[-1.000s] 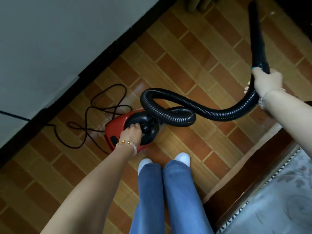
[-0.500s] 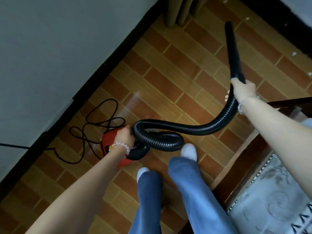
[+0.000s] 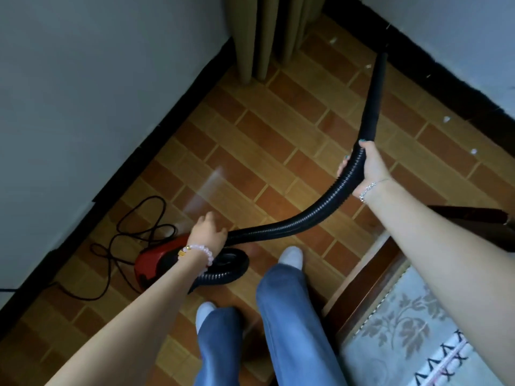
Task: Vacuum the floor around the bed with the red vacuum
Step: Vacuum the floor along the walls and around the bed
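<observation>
The red vacuum (image 3: 156,259) sits on the brick-pattern tiled floor (image 3: 267,140) just left of my feet. My left hand (image 3: 207,232) is curled over its top and hides the handle it holds. A black ribbed hose (image 3: 278,227) loops from the vacuum's front and arcs up to the right. My right hand (image 3: 362,171) grips the hose where it joins the smooth black wand (image 3: 373,101). The wand's tip reaches the black baseboard at the far wall. The bed (image 3: 362,288), with a dark wooden frame and a floral cover, fills the bottom right.
A tangled black power cord (image 3: 133,227) lies on the floor left of the vacuum, by the wall. Beige curtains (image 3: 264,37) hang in the far corner. Several small white scraps (image 3: 446,119) dot the floor near the far baseboard. My legs stand between vacuum and bed.
I have stepped forward toward the corner. The hose has straightened out of its coil, the wand has swung further out to the baseboard, and the vacuum has come along with my left hand.
</observation>
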`<action>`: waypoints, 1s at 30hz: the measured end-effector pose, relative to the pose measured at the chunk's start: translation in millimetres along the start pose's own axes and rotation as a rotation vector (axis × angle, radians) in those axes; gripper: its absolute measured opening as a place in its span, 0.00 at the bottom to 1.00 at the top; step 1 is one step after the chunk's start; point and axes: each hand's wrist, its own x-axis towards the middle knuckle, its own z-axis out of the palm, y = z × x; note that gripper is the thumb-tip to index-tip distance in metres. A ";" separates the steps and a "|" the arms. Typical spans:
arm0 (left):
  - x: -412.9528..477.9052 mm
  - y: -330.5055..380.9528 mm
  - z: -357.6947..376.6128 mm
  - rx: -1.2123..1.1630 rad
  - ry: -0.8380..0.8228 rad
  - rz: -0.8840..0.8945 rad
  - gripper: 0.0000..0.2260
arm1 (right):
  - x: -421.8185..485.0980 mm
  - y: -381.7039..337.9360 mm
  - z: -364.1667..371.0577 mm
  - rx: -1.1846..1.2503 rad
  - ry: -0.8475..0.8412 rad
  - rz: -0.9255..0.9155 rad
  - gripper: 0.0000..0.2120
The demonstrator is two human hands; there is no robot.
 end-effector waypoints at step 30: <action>50.2 145.9 -18.4 0.318 -0.137 0.361 0.18 | 43.4 -49.2 34.0 -0.398 0.139 -0.090 0.05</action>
